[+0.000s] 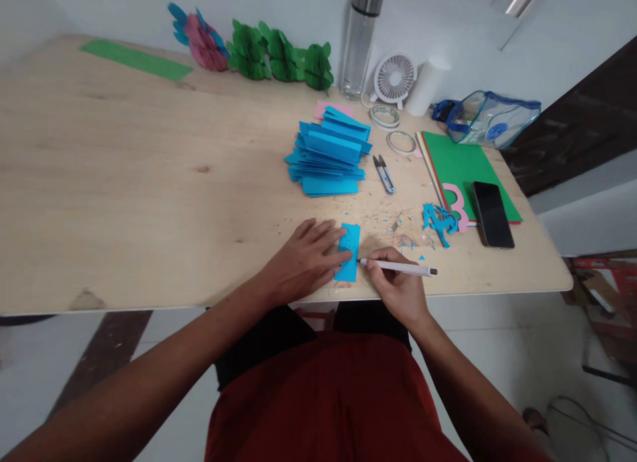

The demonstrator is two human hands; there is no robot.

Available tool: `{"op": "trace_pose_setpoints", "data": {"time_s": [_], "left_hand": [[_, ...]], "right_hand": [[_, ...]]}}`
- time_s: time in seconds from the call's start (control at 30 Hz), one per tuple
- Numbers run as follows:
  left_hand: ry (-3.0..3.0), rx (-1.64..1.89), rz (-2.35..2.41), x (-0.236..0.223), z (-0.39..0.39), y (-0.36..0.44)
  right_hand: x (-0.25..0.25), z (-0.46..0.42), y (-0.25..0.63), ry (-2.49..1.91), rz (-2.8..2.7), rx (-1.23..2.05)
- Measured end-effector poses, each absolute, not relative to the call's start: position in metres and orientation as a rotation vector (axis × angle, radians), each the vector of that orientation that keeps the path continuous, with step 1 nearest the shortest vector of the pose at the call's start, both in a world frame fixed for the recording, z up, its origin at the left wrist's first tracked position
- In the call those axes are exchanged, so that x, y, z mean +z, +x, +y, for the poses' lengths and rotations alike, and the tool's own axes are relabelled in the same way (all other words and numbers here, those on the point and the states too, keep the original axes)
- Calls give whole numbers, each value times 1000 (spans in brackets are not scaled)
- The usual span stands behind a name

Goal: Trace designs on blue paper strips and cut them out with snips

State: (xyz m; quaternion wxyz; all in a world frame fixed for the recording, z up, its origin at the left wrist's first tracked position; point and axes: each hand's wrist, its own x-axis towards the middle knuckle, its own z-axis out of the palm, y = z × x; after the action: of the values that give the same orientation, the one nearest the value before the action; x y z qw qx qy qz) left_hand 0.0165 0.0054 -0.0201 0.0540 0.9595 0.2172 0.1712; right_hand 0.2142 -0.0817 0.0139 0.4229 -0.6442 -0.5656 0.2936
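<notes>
A small blue paper piece [351,271] lies near the table's front edge, with faint lines drawn on it. My left hand [311,259] rests flat with fingers stretched out, its fingertips pressing the paper's left side. In my right hand [395,286] is a white pen [405,268], its tip at the paper's right edge. Beyond them sits a stack of folded blue papers [328,153]. Thread snips [384,175] lie to the right of the stack. Blue paper scraps [438,223] are heaped farther right, beside a pink curved cutout [456,206].
A black phone [492,215] lies on green paper sheets [458,163] at the right. Tape rolls [401,143], a small white fan [395,79], a glass bottle [357,50] and a clear pouch [492,120] stand behind. Green paper shapes [283,56] line the wall.
</notes>
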Motion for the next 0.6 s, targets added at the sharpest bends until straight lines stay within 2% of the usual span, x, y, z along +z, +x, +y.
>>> {"op": "trace_pose_setpoints", "data": {"time_s": [0.6], "left_hand": [[2933,547,661,-20,5,18]], "right_hand": [[14,-90,212,-1635,-1406,732]]}}
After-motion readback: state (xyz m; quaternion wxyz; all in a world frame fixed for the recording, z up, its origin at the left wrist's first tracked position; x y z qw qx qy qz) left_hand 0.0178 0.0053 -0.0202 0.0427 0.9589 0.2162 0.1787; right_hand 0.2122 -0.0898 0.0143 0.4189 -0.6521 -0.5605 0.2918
